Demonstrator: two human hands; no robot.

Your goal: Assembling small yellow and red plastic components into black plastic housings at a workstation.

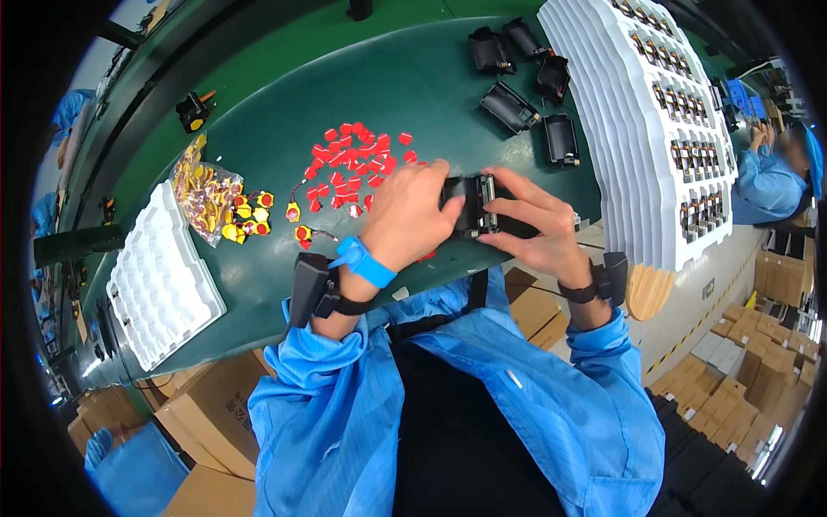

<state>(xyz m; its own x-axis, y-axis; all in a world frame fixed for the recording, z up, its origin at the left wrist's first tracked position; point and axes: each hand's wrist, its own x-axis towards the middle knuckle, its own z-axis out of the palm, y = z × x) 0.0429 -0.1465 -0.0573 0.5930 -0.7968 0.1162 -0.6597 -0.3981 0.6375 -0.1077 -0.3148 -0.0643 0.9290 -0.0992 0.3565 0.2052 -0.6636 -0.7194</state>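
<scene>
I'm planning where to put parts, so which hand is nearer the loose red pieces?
Left. The left hand is at the near right edge of the loose red pieces; the right hand is farther right, across the black housing.

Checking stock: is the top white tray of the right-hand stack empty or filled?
Filled at least partly: several rows of dark parts sit in the top tray.

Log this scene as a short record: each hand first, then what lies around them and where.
Left hand: gripping a black case
Right hand: fingers on that case's right side
Left wrist: blue band
Bench: green
Beyond left hand: scattered red pieces
Far left: bag of yellow parts, white tray
Right: five loose cases, tray stack
</scene>
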